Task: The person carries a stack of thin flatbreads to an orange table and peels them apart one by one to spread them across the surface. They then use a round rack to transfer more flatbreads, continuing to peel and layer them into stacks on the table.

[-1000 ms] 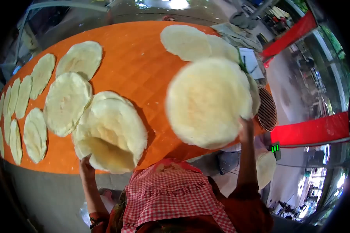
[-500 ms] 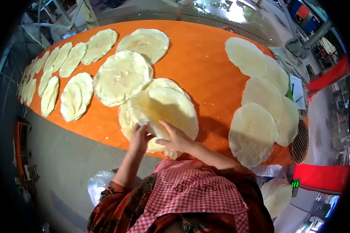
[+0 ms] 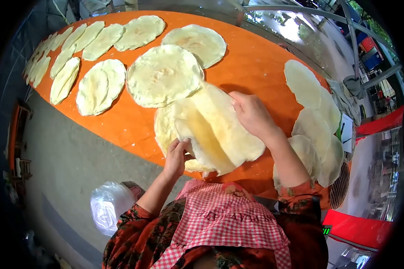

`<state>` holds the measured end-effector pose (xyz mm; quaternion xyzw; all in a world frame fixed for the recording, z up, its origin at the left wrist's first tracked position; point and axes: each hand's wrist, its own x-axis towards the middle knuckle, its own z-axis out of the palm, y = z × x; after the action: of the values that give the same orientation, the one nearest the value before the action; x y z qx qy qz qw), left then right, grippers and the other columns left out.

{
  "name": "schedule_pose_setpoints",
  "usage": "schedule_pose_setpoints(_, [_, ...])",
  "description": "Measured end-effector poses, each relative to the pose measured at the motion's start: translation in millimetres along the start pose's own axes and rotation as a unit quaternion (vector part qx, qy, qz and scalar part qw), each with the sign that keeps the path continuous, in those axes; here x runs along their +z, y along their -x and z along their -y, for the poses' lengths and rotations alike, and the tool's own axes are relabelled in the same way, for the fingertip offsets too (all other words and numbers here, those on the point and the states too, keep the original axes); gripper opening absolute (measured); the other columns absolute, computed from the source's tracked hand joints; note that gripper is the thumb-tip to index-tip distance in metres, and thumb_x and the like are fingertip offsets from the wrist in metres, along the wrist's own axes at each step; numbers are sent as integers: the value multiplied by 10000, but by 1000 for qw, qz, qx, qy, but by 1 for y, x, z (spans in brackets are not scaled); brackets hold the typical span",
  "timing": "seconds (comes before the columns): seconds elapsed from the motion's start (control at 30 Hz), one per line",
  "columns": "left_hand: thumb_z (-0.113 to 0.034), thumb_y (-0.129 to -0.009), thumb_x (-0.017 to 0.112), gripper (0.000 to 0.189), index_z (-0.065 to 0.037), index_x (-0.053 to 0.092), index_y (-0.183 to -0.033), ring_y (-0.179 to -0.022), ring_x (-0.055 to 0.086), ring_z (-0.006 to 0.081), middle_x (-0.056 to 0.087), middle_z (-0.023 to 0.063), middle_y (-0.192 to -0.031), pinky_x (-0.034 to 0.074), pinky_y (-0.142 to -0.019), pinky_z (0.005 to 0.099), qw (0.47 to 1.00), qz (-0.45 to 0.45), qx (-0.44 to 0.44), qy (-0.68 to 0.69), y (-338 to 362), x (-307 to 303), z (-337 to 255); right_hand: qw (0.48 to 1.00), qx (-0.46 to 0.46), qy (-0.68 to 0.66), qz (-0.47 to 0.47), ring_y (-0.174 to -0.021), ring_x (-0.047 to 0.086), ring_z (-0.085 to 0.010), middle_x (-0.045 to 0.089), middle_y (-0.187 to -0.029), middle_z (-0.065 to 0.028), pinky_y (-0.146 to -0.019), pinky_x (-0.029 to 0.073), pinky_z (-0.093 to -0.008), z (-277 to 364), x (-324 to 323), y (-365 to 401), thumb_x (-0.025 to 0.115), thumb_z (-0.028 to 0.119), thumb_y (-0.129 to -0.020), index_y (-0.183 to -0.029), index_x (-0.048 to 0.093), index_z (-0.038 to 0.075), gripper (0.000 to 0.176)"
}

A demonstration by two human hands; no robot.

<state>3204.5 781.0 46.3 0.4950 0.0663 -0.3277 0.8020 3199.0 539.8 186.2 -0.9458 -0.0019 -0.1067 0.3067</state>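
Note:
A thin, pale flatbread (image 3: 231, 130) hangs partly lifted and bent between my two hands above the orange table. My left hand (image 3: 177, 154) pinches its near left edge. At its upper right edge my right hand (image 3: 252, 112) is closed on it, with the fingertips partly hidden. Beneath it, more flatbread (image 3: 164, 127) lies on the table and shows at the left. Just beyond is a round stack of flatbreads (image 3: 164, 76), and another flatbread (image 3: 195, 45) lies partly under that stack.
The orange table (image 3: 134, 127) carries rows of folded flatbreads (image 3: 101, 87) on the left. Overlapping thin rounds (image 3: 312, 130) lie at the right, near a round wire rack (image 3: 340, 186) and a cloth (image 3: 345, 101). A clear plastic bag (image 3: 108, 208) stands below the table's near edge.
My right hand has moved up and to the right, drawing the flatbread's edge away from my left hand, so the sheet is spread wider. The camera view has shifted too.

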Motion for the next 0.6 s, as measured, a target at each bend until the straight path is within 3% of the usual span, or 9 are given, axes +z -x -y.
schedule_pose_setpoints(0.07, [-197, -956, 487, 266, 4, 554, -1116, -845, 638, 201, 631, 101, -981, 572, -697, 366, 1000, -1, -5, 25, 0, 4, -4, 986, -80, 146, 8, -627, 628, -310, 604, -687, -178, -559, 480, -414, 35, -5, 4, 487, 49, -829, -941, 582, 16, 152])
schedule_pose_setpoints(0.1, [-199, -953, 481, 243, -31, 538, -1119, -887, 635, 220, 627, 106, -1021, 548, -764, 414, 999, 16, -16, 27, -1, 2, -4, 984, -63, 163, 38, -621, 632, -325, 610, -677, -175, -546, 478, -433, 44, 9, 8, 493, 49, -813, -946, 576, 7, 162])
schedule_pose_setpoints(0.27, [-149, -932, 433, 235, -47, 556, -1104, -886, 633, 229, 634, 106, -1018, 550, -749, 378, 999, -33, -30, 31, 1, 3, 9, 971, -45, 150, 182, -613, 642, -345, 623, -667, -179, -513, 494, -447, 26, 123, 53, 528, 102, -804, -909, 545, -61, 195])
schedule_pose_setpoints(0.33, [-141, -927, 431, 236, -62, 557, -1110, -904, 634, 220, 636, 99, -1034, 542, -743, 365, 998, -38, -37, 23, -6, -13, 25, 987, -45, 105, 112, -646, 648, -335, 627, -730, -213, -521, 507, -435, 28, 133, 68, 561, 107, -790, -966, 535, -70, 252])
schedule_pose_setpoints(0.4, [-127, -949, 441, 194, -59, 559, -1086, -885, 631, 206, 634, 82, -1006, 540, -737, 347, 997, -49, -20, 61, -2, -6, 21, 988, -39, 105, 107, -694, 655, -331, 626, -786, -245, -543, 518, -427, 32, 130, 77, 588, 75, -771, -1020, 507, -103, 317])
schedule_pose_setpoints(0.5, [-148, -962, 455, 186, -50, 568, -1072, -927, 627, 225, 632, 100, -1035, 526, -806, 392, 996, -21, -20, 89, -3, 7, 13, 978, -48, 161, 124, -717, 658, -320, 625, -765, -225, -573, 518, -430, 21, 123, 77, 582, 23, -758, -992, 539, -77, 258])
schedule_pose_setpoints(0.57, [-171, -967, 459, 200, -44, 571, -1073, -971, 622, 240, 629, 116, -1062, 514, -843, 414, 991, 21, 32, 125, -14, 3, 19, 984, 65, -4, 164, -705, 658, -306, 627, -742, -206, -575, 512, -430, 6, 87, 49, 566, 3, -754, -991, 577, -35, 241])
schedule_pose_setpoints(0.6, [-202, -971, 467, 231, -31, 567, -1089, -985, 613, 248, 625, 127, -1063, 503, -863, 412, 996, 53, 59, 51, 2, 35, -11, 972, 120, -89, 183, -699, 658, -299, 628, -731, -196, -576, 509, -430, 2, 65, 34, 558, -7, -751, -990, 596, -14, 242])
